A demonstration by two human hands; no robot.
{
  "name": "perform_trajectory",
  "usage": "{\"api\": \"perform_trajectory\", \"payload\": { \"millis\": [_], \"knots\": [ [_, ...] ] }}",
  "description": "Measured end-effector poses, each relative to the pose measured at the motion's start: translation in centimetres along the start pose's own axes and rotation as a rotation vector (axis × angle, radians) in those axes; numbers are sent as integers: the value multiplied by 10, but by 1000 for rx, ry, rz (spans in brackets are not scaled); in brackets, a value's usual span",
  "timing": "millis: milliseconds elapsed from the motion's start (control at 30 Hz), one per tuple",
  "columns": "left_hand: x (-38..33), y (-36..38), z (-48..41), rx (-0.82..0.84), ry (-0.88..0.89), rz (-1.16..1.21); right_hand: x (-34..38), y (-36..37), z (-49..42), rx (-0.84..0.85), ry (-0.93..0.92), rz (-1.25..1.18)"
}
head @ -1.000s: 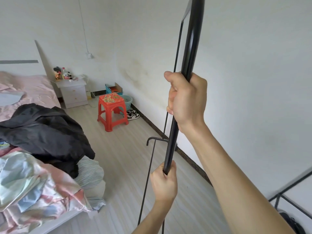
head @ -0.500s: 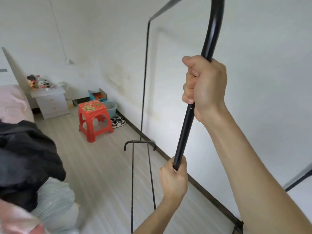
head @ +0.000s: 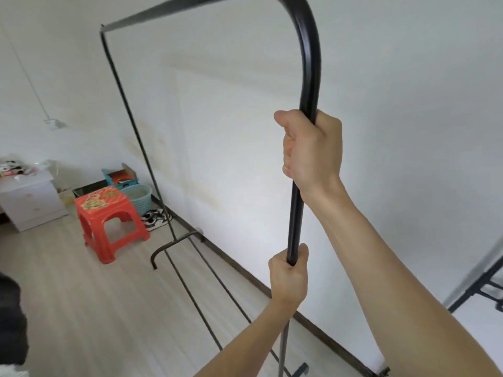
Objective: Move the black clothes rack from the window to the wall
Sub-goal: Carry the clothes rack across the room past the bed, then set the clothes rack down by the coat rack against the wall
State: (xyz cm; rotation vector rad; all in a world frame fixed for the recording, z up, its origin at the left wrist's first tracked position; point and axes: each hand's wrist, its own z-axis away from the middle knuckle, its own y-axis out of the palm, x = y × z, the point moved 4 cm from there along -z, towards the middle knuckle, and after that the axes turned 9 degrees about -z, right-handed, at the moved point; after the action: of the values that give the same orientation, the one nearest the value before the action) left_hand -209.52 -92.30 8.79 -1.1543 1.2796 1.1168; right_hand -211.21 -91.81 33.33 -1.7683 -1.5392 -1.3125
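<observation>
Both the right hand (head: 310, 151) and left hand (head: 288, 276) keep a closed grip on the black clothes rack (head: 298, 210), now swung parallel beside the wall (head: 381, 131), nearly placed.

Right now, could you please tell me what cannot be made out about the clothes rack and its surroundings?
All in the head view:
- Clothes rack: near foot cut off by the bottom edge; the post is hidden inside the right hand and left hand.
- Items on the nightstand: blurred and small.
- Dark shape at the left edge: cut off, unidentifiable.
- The window: out of frame.
</observation>
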Motion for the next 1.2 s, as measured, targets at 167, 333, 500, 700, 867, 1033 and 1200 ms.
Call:
{"api": "perform_trajectory", "payload": {
  "millis": [167, 333, 500, 700, 867, 1033, 1200],
  "knots": [
    [5, 70, -49, 23, -36, -21, -18, -63, -55, -27, -37, 27],
    [13, 120, -89, 19, -34, -55, -38, -104, -98, -34, -24, 35],
    [40, 188, -146, 173, -27, -102, -67, -173, -159, -221, -17, 83],
    [25, 208, -162, 207, 43, -100, -65, -189, -179, -247, -36, 60],
    [39, 257, -183, 390, 134, -159, -70, -241, -201, -432, -35, 106],
    [42, 288, -180, 493, 228, -173, -59, -272, -204, -537, -44, 139],
    [40, 301, -163, 544, 277, -150, -51, -289, -189, -566, -63, 160]
  ]
}}
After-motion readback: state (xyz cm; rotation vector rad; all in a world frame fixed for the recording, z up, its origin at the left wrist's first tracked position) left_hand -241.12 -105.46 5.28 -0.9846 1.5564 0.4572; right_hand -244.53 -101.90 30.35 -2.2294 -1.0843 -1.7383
